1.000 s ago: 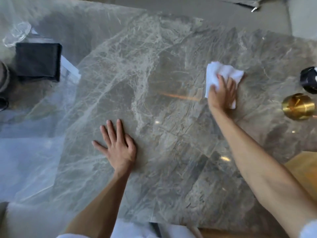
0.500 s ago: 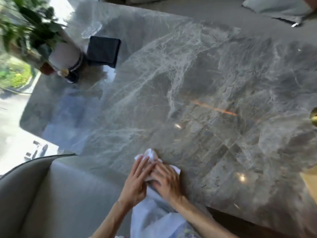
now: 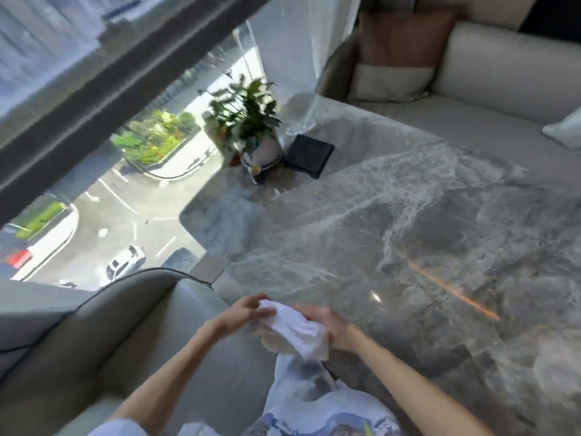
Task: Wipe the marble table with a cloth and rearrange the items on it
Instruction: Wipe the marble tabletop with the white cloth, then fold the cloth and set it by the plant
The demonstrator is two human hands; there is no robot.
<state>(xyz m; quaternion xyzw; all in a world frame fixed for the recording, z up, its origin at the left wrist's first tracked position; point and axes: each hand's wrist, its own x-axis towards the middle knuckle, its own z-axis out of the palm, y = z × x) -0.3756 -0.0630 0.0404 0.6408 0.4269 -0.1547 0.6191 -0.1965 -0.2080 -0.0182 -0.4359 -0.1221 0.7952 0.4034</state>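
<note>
1. White crumpled cloth (image 3: 294, 330) sits between my hands at the near edge of the grey veined marble table (image 3: 408, 234), lifted off the surface.
2. My left hand (image 3: 240, 311) pinches its upper end; my right hand (image 3: 328, 325) grasps the other side.
3. A potted green plant (image 3: 248, 127) and a black square pad (image 3: 309, 155) stand at the far corner.

Desk (image 3: 408, 234) layout, far-left corner
Plant pot (image 3: 261, 152) at corner; wallet (image 3: 309, 156) just right of it; glass dish (image 3: 300, 116) behind both.
</note>
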